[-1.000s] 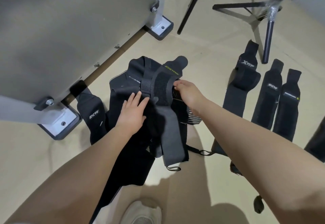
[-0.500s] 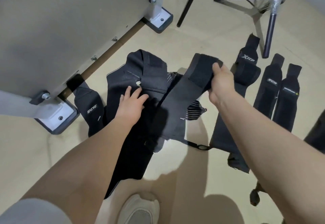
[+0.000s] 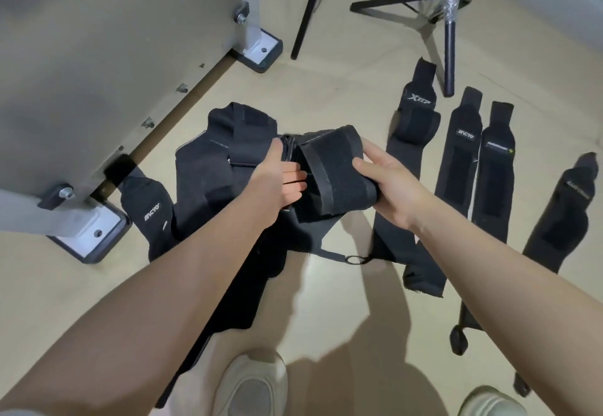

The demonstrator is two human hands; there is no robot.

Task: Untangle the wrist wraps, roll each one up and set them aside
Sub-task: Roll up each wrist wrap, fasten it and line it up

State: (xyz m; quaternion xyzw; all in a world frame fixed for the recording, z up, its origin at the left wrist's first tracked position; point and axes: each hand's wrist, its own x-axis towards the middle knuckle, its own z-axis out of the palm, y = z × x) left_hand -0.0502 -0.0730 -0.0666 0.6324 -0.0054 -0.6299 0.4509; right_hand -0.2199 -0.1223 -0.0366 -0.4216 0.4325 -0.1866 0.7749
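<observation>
Head view looks down at a pale beige floor (image 3: 342, 95), and I use the big black pile of tangled wraps (image 3: 212, 187) in the middle as my marker.

Just right of the pile, I see both hands on one black wrist wrap (image 3: 332, 174) held up above the floor. The left hand (image 3: 277, 180) is at the wrap's left edge with its fingers curled in under the cloth. The right hand (image 3: 388, 183) grips the right end, thumb on top and fingers tucked below. The wrap is bent over on itself. I cannot tell if it still hangs onto the pile.

Farther right of the pile, four more wraps lie flat and side by side on the floor: one marked XTEP (image 3: 414, 131), one marked with white letters (image 3: 463, 151), a third (image 3: 496, 167) touching it, and a fourth (image 3: 567, 210) a little apart. A thin strap with a loop (image 3: 355, 259) lies on the floor just right of the pile's lower edge.

Left of the pile stands a big grey panel (image 3: 98, 56) on metal feet (image 3: 88, 236) bolted with screws. One wrap from the pile (image 3: 150, 210) lies by the near foot. Beyond the pile, up and to the right, black tripod legs (image 3: 447, 40) stand on the floor. Below the pile, I see two light shoes (image 3: 251, 386).
</observation>
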